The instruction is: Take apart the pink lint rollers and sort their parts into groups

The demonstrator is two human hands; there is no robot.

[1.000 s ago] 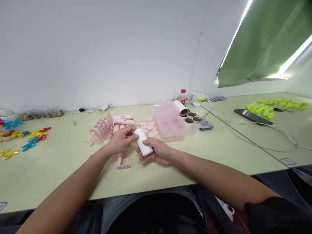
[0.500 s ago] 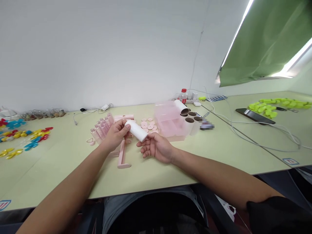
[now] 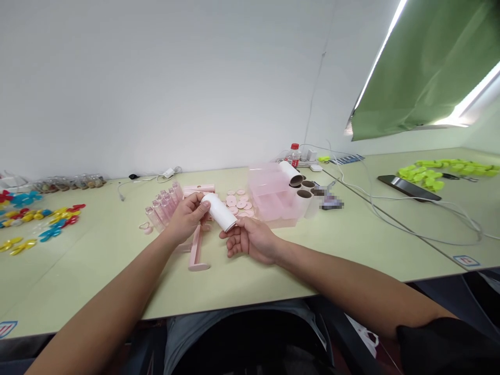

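Observation:
Tilted down to the right above the table is a white cardboard tube (image 3: 219, 212). My left hand (image 3: 188, 216) grips its upper end between thumb and fingers. At the lower end, my right hand (image 3: 252, 239) pinches the rim with thumb and index finger, its other fingers loosely curled. Below my left hand a pink plastic holder frame (image 3: 196, 252) lies on the table. Several clear pink bottles (image 3: 161, 208) stand left of that hand. Flat pink discs (image 3: 242, 204) are scattered behind the tube, and a pink heart-shaped piece (image 3: 146, 227) lies by the bottles.
A translucent pink box (image 3: 269, 190) stands right of the discs, with several upright tubes (image 3: 304, 195) beside it and another white tube (image 3: 290, 172) lying on top. Behind is a red-capped bottle (image 3: 294, 153). Cables (image 3: 390, 219) cross the right side; colourful balloon-like pieces (image 3: 50, 224) lie left.
Both hands keep hold of the tube, which has turned slightly in them. Its lower end sits a little lower. The things on the table have not moved.

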